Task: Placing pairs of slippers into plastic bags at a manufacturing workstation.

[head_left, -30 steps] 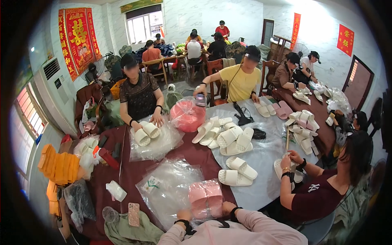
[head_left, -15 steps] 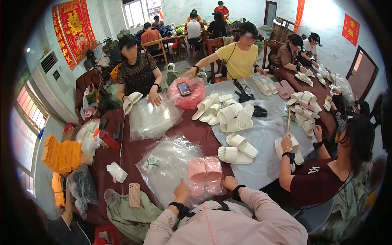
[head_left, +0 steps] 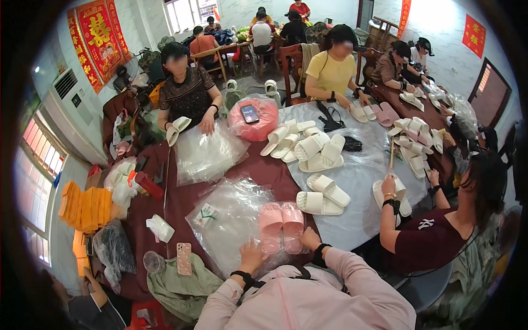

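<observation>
Two pale-pink sleeves of smooth cloth are framing your hands at the table's near edge. Your left hand is resting on clear film with its fingers loosely spread, just beside the pink slippers. Your right hand is curling at their other side; you are hiding its fingertips, so I cannot tell whether they are pinching the film. Between your hands, the slippers are lying side by side, broad-strapped and round-ended, with glossy plastic about them. To their left, flat clear bags are overlapping in crinkled sheets. Farther left, a phone is lying on rumpled green cloth, and a soft white packet is sitting on the maroon tablecloth. Beyond your right hand, ribbed cream slippers are resting on a wrinkled pale sheet, with a heap of similar slippers lying behind. Past these, a round coral bundle is bulging inside shiny plastic, carrying a dark phone.
</observation>
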Available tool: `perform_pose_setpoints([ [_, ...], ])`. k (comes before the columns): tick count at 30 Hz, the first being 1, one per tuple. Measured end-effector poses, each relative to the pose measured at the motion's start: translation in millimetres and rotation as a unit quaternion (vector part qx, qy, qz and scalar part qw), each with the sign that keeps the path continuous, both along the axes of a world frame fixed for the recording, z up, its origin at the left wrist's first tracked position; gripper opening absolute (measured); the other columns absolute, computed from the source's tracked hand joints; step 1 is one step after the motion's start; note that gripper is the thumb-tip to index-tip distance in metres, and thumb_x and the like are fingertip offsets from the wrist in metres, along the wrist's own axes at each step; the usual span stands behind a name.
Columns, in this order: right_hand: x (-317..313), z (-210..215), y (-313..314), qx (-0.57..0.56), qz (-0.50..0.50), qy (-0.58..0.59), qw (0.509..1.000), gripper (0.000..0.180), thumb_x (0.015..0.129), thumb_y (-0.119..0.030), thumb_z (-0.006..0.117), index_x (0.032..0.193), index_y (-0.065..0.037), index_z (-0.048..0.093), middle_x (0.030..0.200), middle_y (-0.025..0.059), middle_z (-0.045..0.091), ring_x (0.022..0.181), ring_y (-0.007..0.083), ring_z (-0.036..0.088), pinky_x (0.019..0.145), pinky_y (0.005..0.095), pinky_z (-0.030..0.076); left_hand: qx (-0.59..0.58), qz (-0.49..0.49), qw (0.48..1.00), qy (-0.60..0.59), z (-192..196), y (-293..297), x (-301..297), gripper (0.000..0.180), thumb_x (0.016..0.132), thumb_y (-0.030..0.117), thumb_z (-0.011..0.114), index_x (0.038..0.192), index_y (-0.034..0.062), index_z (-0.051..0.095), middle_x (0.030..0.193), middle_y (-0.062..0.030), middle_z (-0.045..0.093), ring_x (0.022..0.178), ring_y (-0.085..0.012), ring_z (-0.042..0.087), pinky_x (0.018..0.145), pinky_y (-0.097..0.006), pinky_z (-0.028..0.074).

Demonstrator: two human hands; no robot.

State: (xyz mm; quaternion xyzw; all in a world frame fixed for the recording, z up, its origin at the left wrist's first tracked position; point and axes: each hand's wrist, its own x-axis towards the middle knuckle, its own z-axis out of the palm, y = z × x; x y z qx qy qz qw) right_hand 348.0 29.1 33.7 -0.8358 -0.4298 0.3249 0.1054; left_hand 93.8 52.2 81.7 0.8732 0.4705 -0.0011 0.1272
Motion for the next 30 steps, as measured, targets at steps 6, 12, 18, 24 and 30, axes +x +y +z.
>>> perform_pose_setpoints([
  [6,-13,-5,4,0.020,-0.133,0.109,0.985,0.070,0.082,-0.046,0.047,0.119,0.012,0.029,0.111,0.0345,0.046,0.105,0.0427,0.048,0.088,0.0449,0.040,-0.034,-0.015,0.999,0.019,-34,5,-8,0.073,0.067,0.031,0.068,0.128,0.0108,0.034,0.133,-0.0235,0.028,0.107,-0.0437,0.041,0.089,-0.047,0.037],
  [12,-5,-6,16,0.003,-0.142,0.221,0.965,0.080,0.081,-0.056,0.043,0.115,0.016,0.037,0.105,0.0326,0.051,0.101,0.0384,0.052,0.083,0.0403,0.042,0.009,-0.002,1.000,-0.009,-47,15,-9,0.058,0.067,0.021,0.063,0.120,0.0107,0.042,0.116,-0.0173,0.047,0.097,-0.0352,0.049,0.080,-0.042,0.042],
  [18,4,-12,18,0.034,-0.069,0.295,0.952,0.072,0.083,-0.056,0.039,0.102,0.012,0.050,0.064,0.0172,0.057,0.064,0.0260,0.059,0.058,0.0358,0.045,0.000,0.003,0.999,-0.051,-34,22,-8,0.035,0.073,0.017,0.053,0.107,0.0110,0.054,0.099,-0.0142,0.057,0.085,-0.0329,0.056,0.072,-0.043,0.045],
  [24,16,26,11,0.145,0.085,0.315,0.934,0.034,0.084,-0.029,0.050,0.091,0.004,0.054,0.056,0.0078,0.050,0.049,0.0186,0.050,0.045,0.0300,0.040,-0.072,0.125,0.976,-0.163,-20,20,2,0.029,0.080,0.021,0.046,0.104,0.0071,0.056,0.087,-0.0230,0.059,0.079,-0.0358,0.058,0.070,-0.046,0.044],
  [30,14,12,20,0.006,-0.171,0.590,0.789,0.023,0.082,-0.014,0.052,0.098,0.001,0.052,0.074,0.0080,0.057,0.065,0.0203,0.055,0.055,0.0320,0.044,-0.192,0.249,0.860,-0.402,-10,14,27,0.027,0.089,0.017,0.039,0.100,-0.0018,0.054,0.086,-0.0204,0.062,0.078,-0.0291,0.061,0.072,-0.038,0.048],
])
